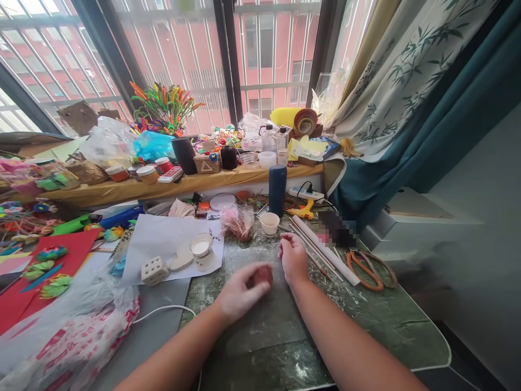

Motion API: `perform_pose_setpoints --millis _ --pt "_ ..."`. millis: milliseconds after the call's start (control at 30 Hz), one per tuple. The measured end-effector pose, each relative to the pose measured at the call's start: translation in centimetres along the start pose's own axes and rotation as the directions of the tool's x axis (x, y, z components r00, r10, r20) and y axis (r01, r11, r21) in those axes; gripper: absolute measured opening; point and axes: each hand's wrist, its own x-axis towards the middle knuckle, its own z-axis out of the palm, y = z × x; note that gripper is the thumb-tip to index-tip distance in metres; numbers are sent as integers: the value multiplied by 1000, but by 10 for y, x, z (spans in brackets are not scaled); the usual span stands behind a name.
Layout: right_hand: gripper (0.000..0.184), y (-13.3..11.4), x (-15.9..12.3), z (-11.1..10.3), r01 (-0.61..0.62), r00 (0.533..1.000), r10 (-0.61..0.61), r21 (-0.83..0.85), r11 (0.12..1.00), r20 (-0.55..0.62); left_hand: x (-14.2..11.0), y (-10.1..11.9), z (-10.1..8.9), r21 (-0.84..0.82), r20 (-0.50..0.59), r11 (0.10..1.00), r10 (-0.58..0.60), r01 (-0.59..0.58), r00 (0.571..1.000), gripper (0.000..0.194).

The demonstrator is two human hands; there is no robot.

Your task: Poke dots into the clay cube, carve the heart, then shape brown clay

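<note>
A reddish-brown lump of clay (pixel 262 275) sits in my left hand (pixel 244 288), its fingers and thumb curled round it above a clear plastic sheet (pixel 260 331). My right hand (pixel 293 257) is at the sheet's right edge, closed with thumb and fingers pressed together; whatever they may hold is too small to tell. Just beyond the hands stands a small white cup (pixel 269 224). To its left lies a clear plastic bag (pixel 237 222) with brownish clay inside.
Sticks and a white roller (pixel 325 250) lie right of my hands, near orange-handled scissors (pixel 366 271) and a yellow glue gun (pixel 302 209). Behind stands a dark blue cylinder (pixel 277 191). White paper (pixel 163 244) at left carries a white die (pixel 154 270) and stacked pots (pixel 202 251).
</note>
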Motion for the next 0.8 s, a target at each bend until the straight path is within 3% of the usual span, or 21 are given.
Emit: perform_pose_setpoints --millis 67,133,167,200,267,333,367,433,500,533,633,733,800 --pt "23 -8 -5 1 -12 1000 11 42 999 15 8 1 -3 -439 -232 895 -200 81 952 40" --pt "26 -14 -13 3 -26 999 22 85 996 47 17 3 -7 -722 -241 688 -348 73 906 43" --pt "26 -17 -17 5 -39 997 32 106 994 71 21 3 -9 -777 -234 626 -384 65 893 43" --pt "26 -19 -22 8 -60 994 48 127 990 101 24 3 -10 -785 -252 618 -396 53 883 40" --pt "27 -23 -33 16 -119 981 91 163 979 171 29 1 -11 -658 -375 753 -330 2 866 36" --pt "29 -28 -44 24 -247 944 182 222 943 276 34 -2 -10 -342 -478 938 -115 -63 871 37" --pt "30 -30 -48 27 -344 907 242 272 899 345 36 -3 -10 -129 -463 988 20 -89 886 38" --pt "31 -36 -53 31 -541 808 336 385 747 484 41 -3 -9 301 -293 944 224 -133 929 42" --pt "31 -42 -51 30 -664 730 378 462 588 569 46 -1 -8 604 -88 782 260 -156 962 46" --pt "31 -44 -49 27 -687 714 392 476 549 579 48 1 -7 687 -14 707 242 -167 970 49" --pt "34 -49 -35 18 -724 687 482 462 512 543 49 5 -6 741 140 626 214 -245 967 66" --pt "33 -53 -23 11 -688 724 570 477 547 389 44 4 -9 642 240 659 313 -392 919 79" --pt "36 -54 -20 9 -651 757 560 456 607 336 40 1 -13 565 238 688 392 -455 889 69"
